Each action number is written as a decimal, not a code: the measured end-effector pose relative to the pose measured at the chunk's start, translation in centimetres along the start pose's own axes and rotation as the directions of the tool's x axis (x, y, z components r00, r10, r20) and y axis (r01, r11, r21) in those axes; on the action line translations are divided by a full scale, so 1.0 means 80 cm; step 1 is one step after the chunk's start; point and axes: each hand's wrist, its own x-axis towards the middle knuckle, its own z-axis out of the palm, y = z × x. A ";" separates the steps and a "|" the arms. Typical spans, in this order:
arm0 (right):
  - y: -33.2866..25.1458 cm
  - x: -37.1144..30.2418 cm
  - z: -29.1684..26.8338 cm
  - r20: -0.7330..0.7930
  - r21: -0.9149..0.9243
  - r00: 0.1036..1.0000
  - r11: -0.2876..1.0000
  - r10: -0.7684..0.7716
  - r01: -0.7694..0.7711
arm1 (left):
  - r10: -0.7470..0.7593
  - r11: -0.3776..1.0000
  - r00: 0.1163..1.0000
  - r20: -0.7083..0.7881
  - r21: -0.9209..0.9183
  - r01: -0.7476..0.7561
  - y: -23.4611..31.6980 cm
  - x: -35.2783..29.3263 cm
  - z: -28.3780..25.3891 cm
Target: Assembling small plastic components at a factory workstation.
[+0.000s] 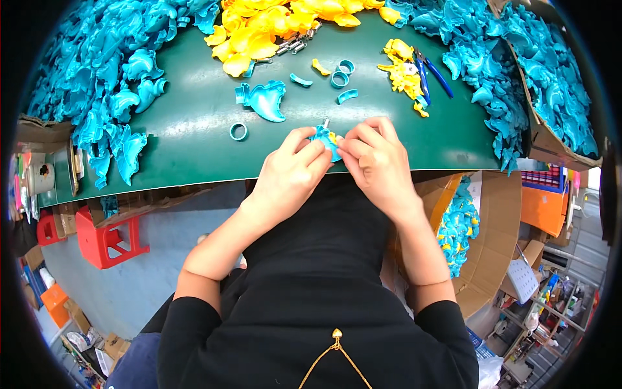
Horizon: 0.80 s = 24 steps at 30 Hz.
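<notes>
At the table's near edge, my left hand (290, 172) is closed round a small turquoise plastic part (322, 134). A yellow plastic piece (333, 137) sits against that part, and a short metal pin (326, 122) sticks up at its far side. From the right, my right hand (379, 162) pinches at the same part beside the yellow piece; its fingertips hide the exact grip. Just beyond my hands lie a curved turquoise shell (266, 101) and a turquoise ring (238, 132).
Turquoise shells (107, 58) heap at left, with more (476, 52) at right. Yellow shells (269, 29) and metal springs (298, 45) lie at the back. Blue-handled pliers (433, 74) rest beside yellow pieces (405, 74). A cardboard box (495, 240) below holds turquoise-and-yellow parts. A red stool (107, 236) stands lower left.
</notes>
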 end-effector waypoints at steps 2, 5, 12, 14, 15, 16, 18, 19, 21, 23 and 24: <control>0.000 0.008 -0.018 0.174 0.007 0.983 0.998 -0.057 0.057 | -0.018 1.000 1.000 0.026 -0.022 0.018 -0.002 -0.005 0.000; 0.049 0.048 -0.032 0.509 0.171 0.845 0.982 -0.161 0.084 | 0.035 0.999 0.998 0.059 -0.002 -0.035 -0.006 0.000 -0.012; 0.136 0.221 0.036 -0.185 -0.180 0.982 0.981 0.032 -0.066 | -0.042 0.984 0.998 -0.056 0.169 0.051 0.011 -0.018 -0.006; 0.141 0.239 0.047 -0.238 -0.255 0.971 0.966 -0.022 -0.040 | -0.066 0.987 0.993 -0.096 0.140 0.079 0.009 -0.016 0.000; 0.138 0.245 0.049 -0.203 -0.258 0.979 0.962 0.031 -0.084 | -0.073 0.986 0.991 -0.113 0.139 0.089 0.006 -0.018 0.005; 0.136 0.252 0.051 -0.168 -0.265 0.982 0.956 0.087 -0.129 | -0.079 0.986 0.989 -0.128 0.137 0.097 0.004 -0.019 0.010; 0.134 0.263 0.057 -0.202 -0.250 0.978 0.964 0.042 -0.093 | -0.079 0.985 0.984 -0.158 0.137 0.101 -0.002 -0.021 0.016; 0.134 0.266 0.059 -0.236 -0.235 0.972 0.970 0.005 -0.062 | -0.078 0.986 0.980 -0.182 0.133 0.103 -0.003 -0.022 0.018; 0.134 0.275 0.059 -0.188 -0.302 0.982 0.952 0.003 -0.060 | -0.077 0.988 0.980 -0.186 0.115 0.099 -0.005 -0.021 0.019; 0.135 0.274 0.054 -0.138 -0.367 0.990 0.928 0.008 -0.059 | -0.076 0.991 0.979 -0.187 0.093 0.095 -0.007 -0.021 0.020; 0.140 0.269 0.046 -0.183 -0.304 0.983 0.952 -0.027 -0.030 | -0.076 0.993 0.980 -0.186 0.075 0.092 -0.007 -0.019 0.021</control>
